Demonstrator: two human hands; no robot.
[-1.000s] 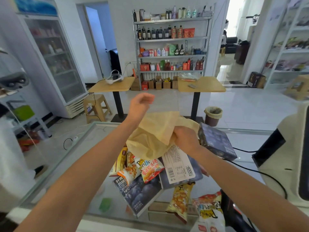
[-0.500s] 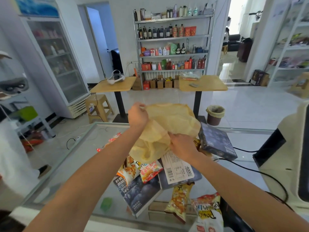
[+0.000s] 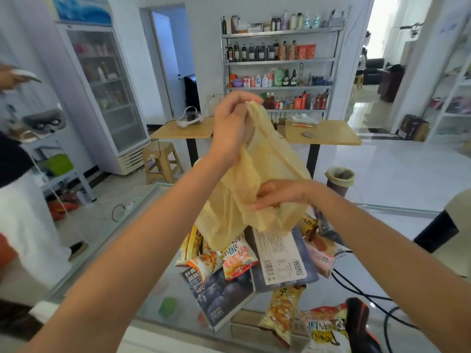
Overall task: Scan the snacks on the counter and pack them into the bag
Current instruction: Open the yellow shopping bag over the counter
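Observation:
A thin yellow plastic bag (image 3: 257,184) hangs in the air above the glass counter (image 3: 153,271). My left hand (image 3: 230,128) pinches its top edge and holds it high. My right hand (image 3: 277,193) rests lower against the bag's side with fingers partly spread, pressing into the plastic. Under the bag lies a pile of snacks: a red-and-yellow packet (image 3: 237,258), a dark blue box (image 3: 219,294), a box with a white barcode label (image 3: 280,256), a yellow chip packet (image 3: 283,312) and an orange packet (image 3: 326,324). A black barcode scanner (image 3: 359,324) shows at the bottom right.
A cash register (image 3: 456,225) stands at the right with black cables (image 3: 356,289) across the counter. Another person (image 3: 23,212) stands at the left. Beyond the counter are two wooden tables (image 3: 328,135), a stool, a bin, a fridge and stocked shelves.
My left hand has lifted the bag's top edge upward and the bag has stretched out taller. My right hand has slid to the bag's side and loosened its fingers.

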